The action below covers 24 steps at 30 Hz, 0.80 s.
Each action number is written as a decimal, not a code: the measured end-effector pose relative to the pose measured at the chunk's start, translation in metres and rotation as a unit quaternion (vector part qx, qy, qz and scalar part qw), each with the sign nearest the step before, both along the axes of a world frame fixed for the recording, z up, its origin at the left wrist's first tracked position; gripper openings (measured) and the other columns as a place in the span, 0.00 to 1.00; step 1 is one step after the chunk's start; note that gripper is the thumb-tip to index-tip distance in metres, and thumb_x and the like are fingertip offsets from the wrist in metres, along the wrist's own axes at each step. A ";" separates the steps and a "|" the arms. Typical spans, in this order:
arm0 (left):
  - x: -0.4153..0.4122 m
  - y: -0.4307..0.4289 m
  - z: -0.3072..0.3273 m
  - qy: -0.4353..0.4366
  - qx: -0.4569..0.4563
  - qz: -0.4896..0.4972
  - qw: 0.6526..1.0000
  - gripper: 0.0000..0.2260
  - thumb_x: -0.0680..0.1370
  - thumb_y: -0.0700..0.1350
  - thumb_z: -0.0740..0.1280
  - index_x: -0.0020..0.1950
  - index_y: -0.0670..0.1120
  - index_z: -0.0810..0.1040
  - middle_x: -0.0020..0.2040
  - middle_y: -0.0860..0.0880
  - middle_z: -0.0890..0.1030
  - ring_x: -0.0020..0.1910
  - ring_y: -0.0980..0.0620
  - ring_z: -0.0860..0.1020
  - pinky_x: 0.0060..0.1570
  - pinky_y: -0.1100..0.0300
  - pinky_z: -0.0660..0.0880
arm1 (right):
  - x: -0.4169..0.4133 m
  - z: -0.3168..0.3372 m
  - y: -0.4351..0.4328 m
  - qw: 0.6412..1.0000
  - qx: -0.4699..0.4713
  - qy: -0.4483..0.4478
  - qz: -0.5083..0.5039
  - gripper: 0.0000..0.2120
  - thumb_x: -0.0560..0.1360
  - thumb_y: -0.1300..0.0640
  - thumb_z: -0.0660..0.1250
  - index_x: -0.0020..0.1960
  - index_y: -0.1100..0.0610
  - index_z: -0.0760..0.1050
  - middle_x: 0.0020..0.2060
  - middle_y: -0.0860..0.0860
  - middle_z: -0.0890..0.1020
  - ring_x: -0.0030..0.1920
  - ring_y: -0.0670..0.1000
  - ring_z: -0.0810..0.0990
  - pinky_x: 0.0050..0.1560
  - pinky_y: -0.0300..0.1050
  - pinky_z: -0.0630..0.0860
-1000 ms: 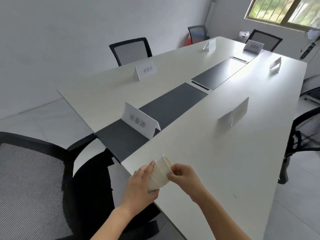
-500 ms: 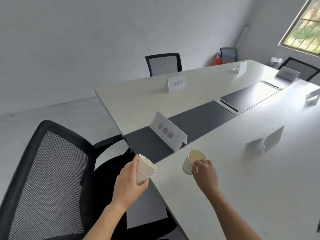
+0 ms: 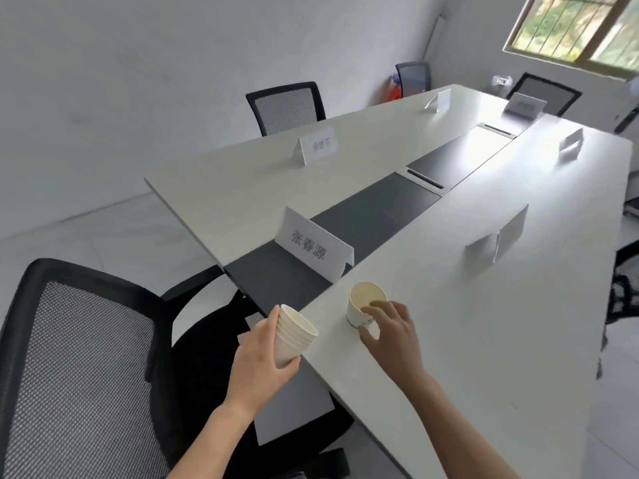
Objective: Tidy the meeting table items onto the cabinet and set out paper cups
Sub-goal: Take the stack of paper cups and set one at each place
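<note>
Now left fingers (image 3: 270,324) wrap nested paper cups (image 3: 298,335) — right fingers (image 3: 380,306) pinch lone tapered cup (image 3: 356,314) on table (image 3: 484,340)

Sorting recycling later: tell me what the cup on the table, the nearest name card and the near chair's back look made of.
Cup: likely paper, matte cream, thin wall and rim.
Name card: white card or plastic, folded like a tent; cannot tell which.
Chair back: black mesh fabric, weave visible, in a dark, probably plastic frame.

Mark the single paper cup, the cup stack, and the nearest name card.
single paper cup (image 3: 354,314): head view, outer wall.
cup stack (image 3: 292,344): head view, side below rims.
nearest name card (image 3: 311,245): head view, printed face.
</note>
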<state>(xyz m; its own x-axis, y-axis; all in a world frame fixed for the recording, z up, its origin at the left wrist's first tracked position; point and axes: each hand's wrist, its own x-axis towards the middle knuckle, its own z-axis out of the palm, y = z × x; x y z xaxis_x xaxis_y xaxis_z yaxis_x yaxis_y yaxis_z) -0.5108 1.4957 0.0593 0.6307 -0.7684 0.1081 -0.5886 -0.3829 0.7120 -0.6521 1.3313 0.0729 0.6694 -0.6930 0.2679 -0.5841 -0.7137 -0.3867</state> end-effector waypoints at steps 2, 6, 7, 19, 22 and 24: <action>-0.007 -0.006 -0.003 0.009 0.003 -0.043 0.999 0.39 0.69 0.49 0.72 0.73 0.49 0.53 0.66 0.49 0.68 0.61 0.53 0.68 0.59 0.58 0.69 | -0.008 0.005 0.017 0.997 0.066 -0.046 -0.003 0.11 0.68 0.59 0.71 0.51 0.57 0.80 0.52 0.50 0.82 0.57 0.55 0.73 0.55 0.44 0.70; -0.032 -0.019 -0.005 0.049 0.000 -0.122 0.991 0.39 0.70 0.49 0.71 0.73 0.49 0.51 0.68 0.49 0.66 0.64 0.51 0.66 0.64 0.54 0.67 | -0.033 0.005 0.051 0.987 0.141 -0.078 -0.008 0.21 0.70 0.46 0.58 0.56 0.56 0.78 0.55 0.47 0.80 0.58 0.45 0.68 0.57 0.29 0.61; -0.039 -0.024 -0.006 0.054 -0.001 -0.138 0.989 0.38 0.70 0.48 0.71 0.73 0.48 0.52 0.67 0.48 0.67 0.64 0.51 0.66 0.64 0.53 0.66 | -0.040 0.003 0.056 0.985 0.151 -0.084 -0.019 0.24 0.69 0.44 0.55 0.56 0.55 0.78 0.55 0.47 0.80 0.57 0.44 0.68 0.57 0.29 0.61; -0.159 -0.061 -0.009 -0.020 -0.011 -0.356 0.934 0.32 0.64 0.57 0.60 0.66 0.55 0.55 0.60 0.47 0.75 0.55 0.45 0.75 0.51 0.53 0.71 | -0.173 -0.016 0.089 0.947 0.124 -0.151 -0.256 0.14 0.68 0.52 0.59 0.41 0.58 0.81 0.36 0.50 0.84 0.46 0.43 0.72 0.49 0.23 0.67; -0.209 -0.066 -0.007 -0.031 -0.013 -0.390 0.920 0.32 0.63 0.56 0.60 0.66 0.54 0.56 0.59 0.47 0.76 0.54 0.45 0.76 0.50 0.53 0.72 | -0.223 -0.013 0.096 0.934 0.137 -0.159 -0.288 0.15 0.68 0.51 0.58 0.41 0.58 0.80 0.37 0.50 0.83 0.47 0.44 0.72 0.49 0.22 0.66; -0.248 -0.066 -0.006 -0.031 -0.011 -0.414 0.910 0.32 0.64 0.56 0.61 0.66 0.53 0.57 0.58 0.46 0.77 0.53 0.44 0.76 0.49 0.53 0.74 | -0.262 -0.011 0.103 0.923 0.142 -0.172 -0.313 0.16 0.67 0.50 0.58 0.41 0.59 0.80 0.37 0.50 0.83 0.47 0.44 0.72 0.48 0.23 0.66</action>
